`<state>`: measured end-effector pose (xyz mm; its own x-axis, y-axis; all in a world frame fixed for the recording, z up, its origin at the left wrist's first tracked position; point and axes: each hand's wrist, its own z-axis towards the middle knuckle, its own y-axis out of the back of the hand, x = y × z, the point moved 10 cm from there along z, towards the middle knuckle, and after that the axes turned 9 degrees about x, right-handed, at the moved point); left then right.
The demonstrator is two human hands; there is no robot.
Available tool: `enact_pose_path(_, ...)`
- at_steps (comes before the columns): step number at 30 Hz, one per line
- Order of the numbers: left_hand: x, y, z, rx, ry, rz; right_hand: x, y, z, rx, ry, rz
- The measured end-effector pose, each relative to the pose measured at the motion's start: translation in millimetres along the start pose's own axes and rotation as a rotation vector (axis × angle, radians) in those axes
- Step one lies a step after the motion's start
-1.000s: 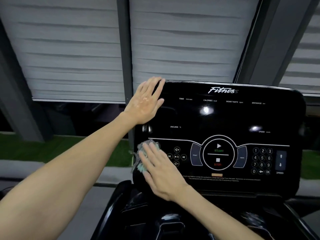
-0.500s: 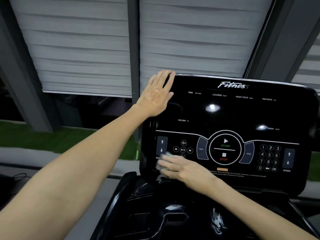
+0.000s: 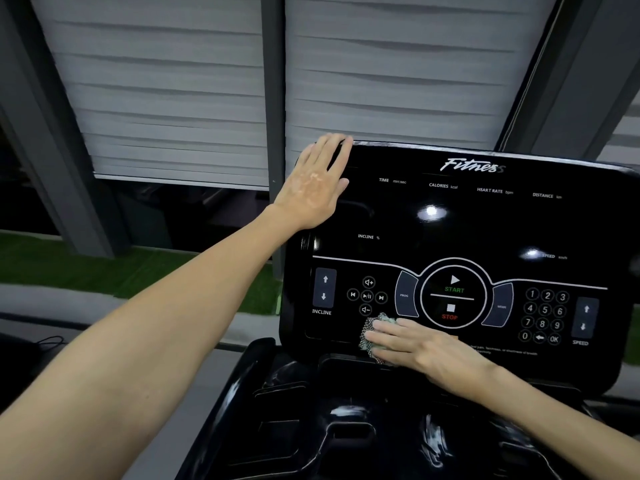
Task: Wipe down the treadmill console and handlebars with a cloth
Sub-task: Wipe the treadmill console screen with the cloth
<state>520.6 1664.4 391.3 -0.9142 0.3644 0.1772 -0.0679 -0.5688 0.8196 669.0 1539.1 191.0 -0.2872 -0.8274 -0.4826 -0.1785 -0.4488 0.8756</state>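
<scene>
The glossy black treadmill console (image 3: pixel 460 230) fills the middle and right of the head view, with START and STOP buttons, a number pad and INCLINE and SPEED arrows. My left hand (image 3: pixel 317 183) rests flat on its upper left corner, fingertips over the top edge. My right hand (image 3: pixel 420 348) presses a small grey-green cloth (image 3: pixel 374 336) with straight fingers against the console's lower edge, below the media buttons. Most of the cloth is hidden under my fingers.
Below the console lies a black moulded tray (image 3: pixel 346 417) with recesses. Behind it hang grey window blinds (image 3: pixel 173 98) between dark frame posts (image 3: pixel 273 98). A green strip of grass (image 3: pixel 104 265) and a grey ledge show at the left.
My right hand has slid the cloth from the console's left side down and rightward along the lower edge, uncovering the INCLINE arrows. My left hand stays on the upper left corner.
</scene>
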Motion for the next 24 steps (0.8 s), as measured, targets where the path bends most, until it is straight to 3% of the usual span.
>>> enact_pose_path(3,0.0,1.1,-0.4,0.003,0.006,-0.006,3.3,1.3,19.8,0.008,0.032,-0.061)
enact_pose_path(10,0.8,2.5,-1.3,0.006,0.003,0.000,41.9,24.7,121.7,-0.046,0.147,0.170)
enact_pose_path(14,-1.2,5.1,-2.2,-0.027,0.013,-0.029,23.2,10.7,72.1,-0.034,0.057,0.258)
enact_pose_path(18,-15.2,6.3,-3.3,-0.078,0.080,-0.053,-6.7,-10.3,-8.3,0.022,-0.054,0.198)
enact_pose_path(24,-106.7,-21.9,-2.4,-0.020,-0.212,0.145,-24.0,-23.2,-58.8,0.111,-0.123,0.065)
